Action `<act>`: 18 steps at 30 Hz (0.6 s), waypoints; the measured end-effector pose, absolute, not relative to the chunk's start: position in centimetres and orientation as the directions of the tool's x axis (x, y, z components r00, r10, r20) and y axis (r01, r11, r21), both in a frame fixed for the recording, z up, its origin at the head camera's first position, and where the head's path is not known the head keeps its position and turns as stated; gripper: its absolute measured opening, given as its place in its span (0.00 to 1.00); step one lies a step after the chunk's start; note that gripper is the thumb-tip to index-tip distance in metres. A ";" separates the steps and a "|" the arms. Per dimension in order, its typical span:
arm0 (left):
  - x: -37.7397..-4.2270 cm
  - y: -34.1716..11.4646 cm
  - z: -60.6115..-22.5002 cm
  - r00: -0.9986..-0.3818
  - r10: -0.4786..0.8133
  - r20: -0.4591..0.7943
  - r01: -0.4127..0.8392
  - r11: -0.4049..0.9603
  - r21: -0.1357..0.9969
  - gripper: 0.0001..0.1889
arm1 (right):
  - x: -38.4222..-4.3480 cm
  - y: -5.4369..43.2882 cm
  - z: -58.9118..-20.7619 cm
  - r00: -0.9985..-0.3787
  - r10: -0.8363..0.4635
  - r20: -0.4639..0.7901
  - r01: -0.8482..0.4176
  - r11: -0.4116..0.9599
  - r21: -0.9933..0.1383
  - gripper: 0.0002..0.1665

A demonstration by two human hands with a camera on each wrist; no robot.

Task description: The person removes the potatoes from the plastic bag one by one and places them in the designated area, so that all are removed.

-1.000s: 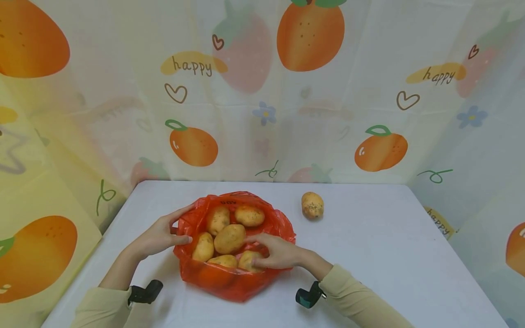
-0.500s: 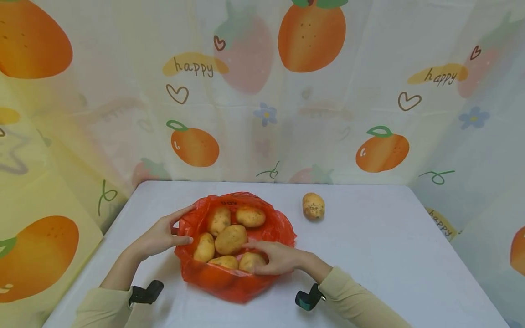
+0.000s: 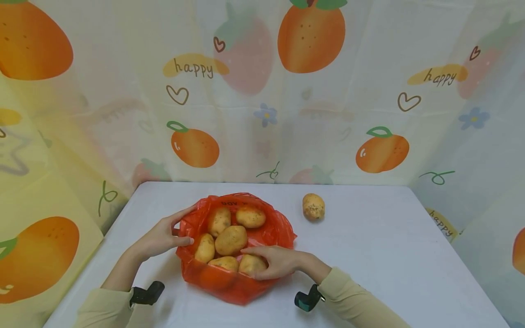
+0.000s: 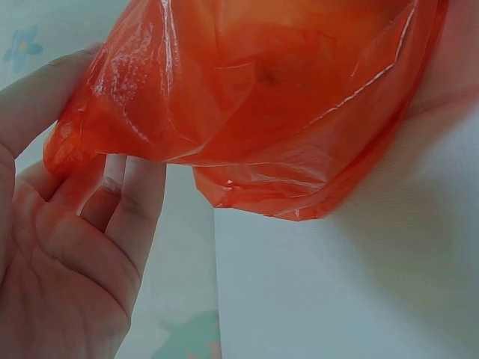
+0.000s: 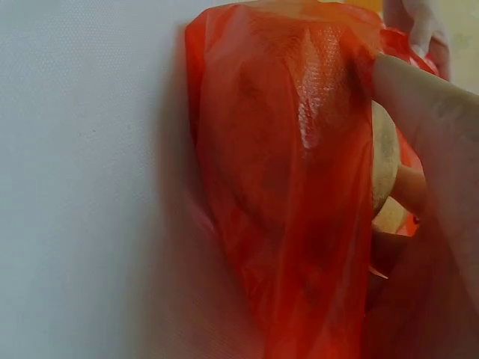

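Note:
A thin red plastic bag (image 3: pixel 229 287) lies wide open on the white table, with several potatoes inside; one potato (image 3: pixel 231 240) rests on top in the middle. My left hand (image 3: pixel 157 237) holds the bag's left rim, the thumb at the near side and the fingers spread round behind; the left wrist view shows the film between that hand's (image 4: pixel 75 239) thumb and fingers. Reaching in from the right, my right hand (image 3: pixel 276 262) grips the front right potato (image 3: pixel 251 264), thumb at the bag's front rim and fingers behind. Part of this potato (image 5: pixel 385 157) shows past the film in the right wrist view.
A single potato (image 3: pixel 313 207) lies outside the bag, toward the back of the white table (image 3: pixel 369 246). Behind the table hangs a fruit-printed cloth (image 3: pixel 287 114). Each wrist carries a small dark camera.
The right hand has sunk slightly, its fingers settling round the front right potato. My left hand keeps its hold on the rim, and the lone potato stays put.

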State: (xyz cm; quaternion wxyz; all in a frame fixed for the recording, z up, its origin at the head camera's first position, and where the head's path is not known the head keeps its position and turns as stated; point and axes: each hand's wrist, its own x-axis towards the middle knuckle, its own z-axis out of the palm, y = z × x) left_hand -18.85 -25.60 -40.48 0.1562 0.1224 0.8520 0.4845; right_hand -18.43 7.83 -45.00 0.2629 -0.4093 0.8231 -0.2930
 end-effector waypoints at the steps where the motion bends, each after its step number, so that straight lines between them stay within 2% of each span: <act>1: -18.8 -25.6 -40.5 -0.921 0.359 -0.148 0.057 0.502 0.863 0.41 | -18.4 7.8 -45.1 -0.528 -0.830 -0.183 -0.529 0.489 -0.693 0.38; 11: -18.8 -25.6 -40.4 -0.922 0.359 -0.148 0.058 0.504 0.862 0.41 | -18.1 7.7 -45.5 -0.593 -0.800 -0.092 -0.562 0.492 -0.664 0.43; 18: -18.8 -25.6 -40.5 -0.922 0.357 -0.147 0.063 0.513 0.856 0.41 | -18.2 7.8 -45.5 -0.634 -0.773 -0.020 -0.569 0.483 -0.665 0.41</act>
